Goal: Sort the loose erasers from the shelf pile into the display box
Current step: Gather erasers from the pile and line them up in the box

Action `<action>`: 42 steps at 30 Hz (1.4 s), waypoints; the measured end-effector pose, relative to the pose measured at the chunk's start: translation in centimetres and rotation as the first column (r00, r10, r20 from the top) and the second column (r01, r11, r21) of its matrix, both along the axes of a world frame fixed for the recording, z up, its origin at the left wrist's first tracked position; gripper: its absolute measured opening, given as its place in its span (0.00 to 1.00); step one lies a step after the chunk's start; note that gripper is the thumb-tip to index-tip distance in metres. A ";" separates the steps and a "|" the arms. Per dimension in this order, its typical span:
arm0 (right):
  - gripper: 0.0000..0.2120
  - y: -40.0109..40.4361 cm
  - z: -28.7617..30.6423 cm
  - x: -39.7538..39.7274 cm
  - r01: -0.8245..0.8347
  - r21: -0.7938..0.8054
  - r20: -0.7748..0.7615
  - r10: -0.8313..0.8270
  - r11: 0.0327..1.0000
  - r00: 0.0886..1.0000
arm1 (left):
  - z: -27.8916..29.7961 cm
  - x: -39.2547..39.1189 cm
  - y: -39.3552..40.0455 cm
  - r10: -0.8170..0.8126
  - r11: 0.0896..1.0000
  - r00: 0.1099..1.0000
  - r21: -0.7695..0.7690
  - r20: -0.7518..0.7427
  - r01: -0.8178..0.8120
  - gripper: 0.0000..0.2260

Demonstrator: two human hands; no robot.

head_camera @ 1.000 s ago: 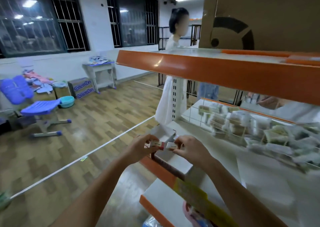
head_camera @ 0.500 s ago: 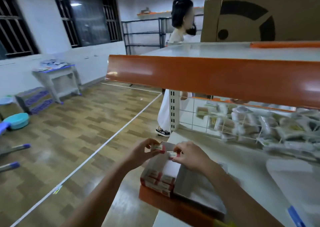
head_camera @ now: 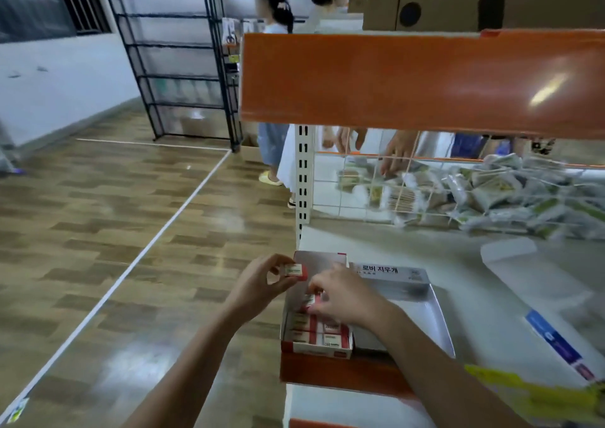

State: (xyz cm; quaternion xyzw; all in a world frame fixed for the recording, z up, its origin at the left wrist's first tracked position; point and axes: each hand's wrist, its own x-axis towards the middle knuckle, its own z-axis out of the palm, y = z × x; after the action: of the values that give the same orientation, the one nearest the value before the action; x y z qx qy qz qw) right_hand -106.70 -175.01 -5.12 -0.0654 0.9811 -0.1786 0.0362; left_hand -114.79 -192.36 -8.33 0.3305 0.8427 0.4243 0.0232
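A red-and-white display box [head_camera: 316, 349] sits at the shelf's left front corner, its lid [head_camera: 391, 275] folded back. Several erasers in red-and-white sleeves [head_camera: 330, 337] lie in rows inside its near part. My left hand [head_camera: 258, 287] hovers just left of the box and pinches one loose eraser [head_camera: 294, 270] between thumb and fingertips. My right hand [head_camera: 343, 296] reaches down into the box and pinches another eraser [head_camera: 309, 300] at the top of the rows. No loose pile of erasers is in view.
The grey shelf board [head_camera: 474, 296] has an orange front lip [head_camera: 343, 373]. An orange shelf edge [head_camera: 409, 80] hangs close overhead. A wire grid [head_camera: 393, 192] backs the shelf, with packets and other people's hands behind it. Flat white packaging [head_camera: 537, 277] lies to the right.
The view has swung right and down. My right hand dropped from in front of the box into it with its eraser. My left hand still holds its eraser beside the box.
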 end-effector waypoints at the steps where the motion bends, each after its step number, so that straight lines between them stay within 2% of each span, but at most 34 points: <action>1: 0.12 -0.3 -0.1 0.0 0.007 -0.004 -0.004 -0.007 1.000 1.000 | -0.1 -0.1 0.0 0.002 1.000 1.000 0.001 0.016 -0.002 0.12; 6: 0.10 -1.1 -0.4 0.0 0.020 -0.049 0.006 -0.020 0.999 1.000 | -0.1 -0.3 0.2 -0.001 0.999 0.999 0.033 0.049 -0.001 0.12; 13: 0.15 -0.9 -0.5 0.3 0.002 0.012 -0.002 -0.002 1.000 1.000 | 0.0 -0.1 0.1 -0.004 1.000 0.999 -0.007 0.049 0.004 0.12; 15: 0.15 -0.8 -0.1 0.6 0.005 0.022 -0.018 -0.005 1.000 1.000 | 0.4 -0.2 0.1 0.017 0.999 1.000 -0.038 -0.004 -0.018 0.13; 18: 0.16 0.0 1.1 1.4 0.058 -0.049 -0.070 -0.061 0.997 0.996 | 1.5 -0.2 0.5 0.040 0.995 0.988 -0.087 -0.149 -0.054 0.15; 21: 0.15 1.3 2.5 2.9 0.140 -0.105 -0.107 -0.151 0.985 0.983 | 2.7 0.5 1.5 -0.037 0.980 0.970 -0.197 -0.242 -0.012 0.19; 25: 0.14 2.8 3.3 4.9 0.267 -0.054 -0.048 -0.269 0.962 0.962 | 3.2 1.4 3.4 -0.201 0.895 0.954 -0.438 -0.224 0.086 0.20; 28: 0.13 2.9 2.7 6.1 0.293 0.004 0.060 -0.293 0.956 0.954 | 3.1 1.7 4.7 -0.250 0.827 0.935 -0.557 -0.253 0.070 0.21; 31: 0.17 2.6 1.7 6.6 0.300 0.064 0.130 -0.306 0.952 0.943 | 3.1 1.9 5.4 -0.262 0.802 0.928 -0.594 -0.266 0.057 0.21; 35: 0.18 1.9 1.1 7.0 0.330 0.046 0.179 -0.332 0.943 0.926 | 3.4 2.3 5.7 -0.311 0.763 0.923 -0.639 -0.228 0.099 0.19; 42: 0.17 0.9 1.1 7.3 0.353 0.047 0.162 -0.356 0.934 0.920 | 4.3 2.4 5.7 -0.374 0.712 0.905 -0.689 -0.203 0.140 0.16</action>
State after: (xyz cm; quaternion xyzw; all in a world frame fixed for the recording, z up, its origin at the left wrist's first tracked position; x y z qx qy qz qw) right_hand -99.38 -174.14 -3.98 0.1289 0.9716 -0.1788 0.0863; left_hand -112.37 -186.61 -4.02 0.4819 0.8738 0.0309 0.0577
